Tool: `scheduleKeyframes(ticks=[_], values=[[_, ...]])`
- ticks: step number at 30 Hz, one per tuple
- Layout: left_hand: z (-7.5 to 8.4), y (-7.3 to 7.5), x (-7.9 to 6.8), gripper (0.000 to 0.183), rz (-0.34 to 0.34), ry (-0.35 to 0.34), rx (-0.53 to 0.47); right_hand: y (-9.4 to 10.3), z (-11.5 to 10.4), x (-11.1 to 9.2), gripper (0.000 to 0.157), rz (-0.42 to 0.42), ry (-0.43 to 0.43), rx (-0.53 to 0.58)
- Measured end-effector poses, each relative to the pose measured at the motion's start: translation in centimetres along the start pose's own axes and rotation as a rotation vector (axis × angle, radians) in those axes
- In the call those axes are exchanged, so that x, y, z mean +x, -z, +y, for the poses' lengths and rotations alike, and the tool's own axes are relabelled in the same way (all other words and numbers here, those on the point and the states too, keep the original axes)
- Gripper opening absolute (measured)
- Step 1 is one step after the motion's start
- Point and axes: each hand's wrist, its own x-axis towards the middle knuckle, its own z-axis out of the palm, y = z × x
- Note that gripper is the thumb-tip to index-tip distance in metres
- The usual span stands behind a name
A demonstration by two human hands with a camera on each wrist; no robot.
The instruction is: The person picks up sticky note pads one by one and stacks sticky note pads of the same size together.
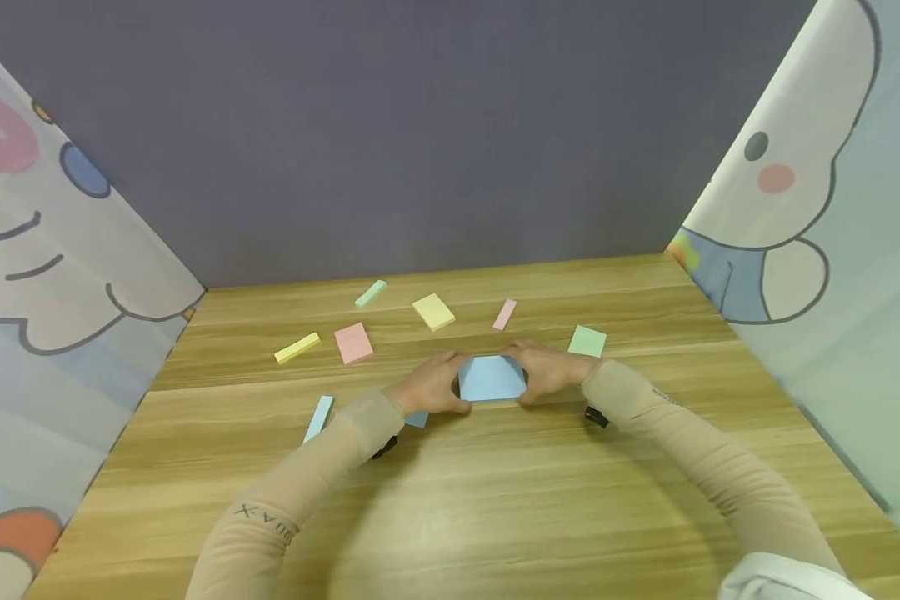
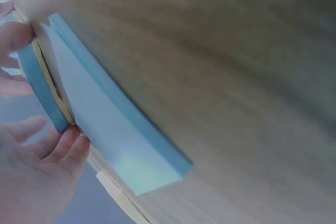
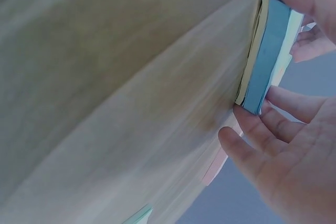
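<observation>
Between my two hands is a thick light-blue sticky note pad (image 1: 491,379), with a tan-yellow layer under its blue side in the right wrist view. My left hand (image 1: 433,385) grips its left end, thumb at the near edge and fingers at the far edge. Its right end is held likewise by my right hand (image 1: 546,367). Whether the pad touches the table cannot be told. Partly hidden below my left hand lies a second blue sticky note pad (image 1: 417,419). A narrow light-blue pad (image 1: 318,417) lies by the left forearm.
Around the hands on the wooden table (image 1: 495,517) lie square pads in pink (image 1: 354,343), yellow (image 1: 433,312) and green (image 1: 588,341). Narrow pads in yellow (image 1: 297,347), green (image 1: 371,293) and pink (image 1: 505,315) lie farther out. A grey panel (image 1: 435,142) stands behind.
</observation>
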Motion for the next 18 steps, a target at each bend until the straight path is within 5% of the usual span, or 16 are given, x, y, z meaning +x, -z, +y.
scheduleKeyframes(ticks=[12, 18], values=[[-0.8, 0.8, -0.8, 0.095, -0.027, 0.015, -0.064, 0.5, -0.1, -0.6, 0.093, -0.009, -0.012, 0.032], [-1.1, 2.0, -1.9, 0.080, 0.003, -0.029, -0.107, 1.4, -0.6, -1.4, 0.081, 0.033, 0.006, 0.060]])
